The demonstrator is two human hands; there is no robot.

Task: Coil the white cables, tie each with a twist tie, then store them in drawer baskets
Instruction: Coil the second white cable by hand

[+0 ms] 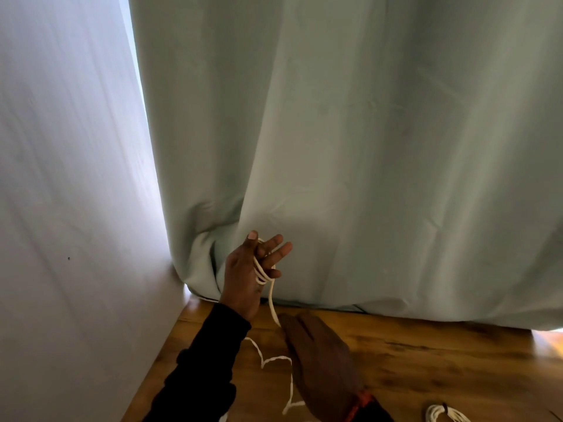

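Left hand [246,278] raised, palm toward the right, fingers [275,249] spread and nearly straight, several turns of white cable [261,274] wound around them, so carrying rather than clenching; loops lying across the palm, just below the fingertips; free run of the same cable dropping from the loops, down and slightly right, long axis near vertical, to meet the right hand [320,360]; right hand flat over the wooden counter [426,354], palm down, fingers straight and together, tips touching the cable where the run reaches them; whether the cable is pinched beneath or merely guided cannot be told; slack tail wandering over the counter in loose bends, left of and below the right fingers, passing partly under that hand; right hand the nearer to the loose length, left hand the former for the coil; judged stage: coil part-wound, tail still to be taken up, tie not yet applied; second cable bundle [441,415], already coiled, lying at the lower right edge, well right of the right wrist; pale green curtain [365,147] hanging behind both hands; drawer baskets not in view.
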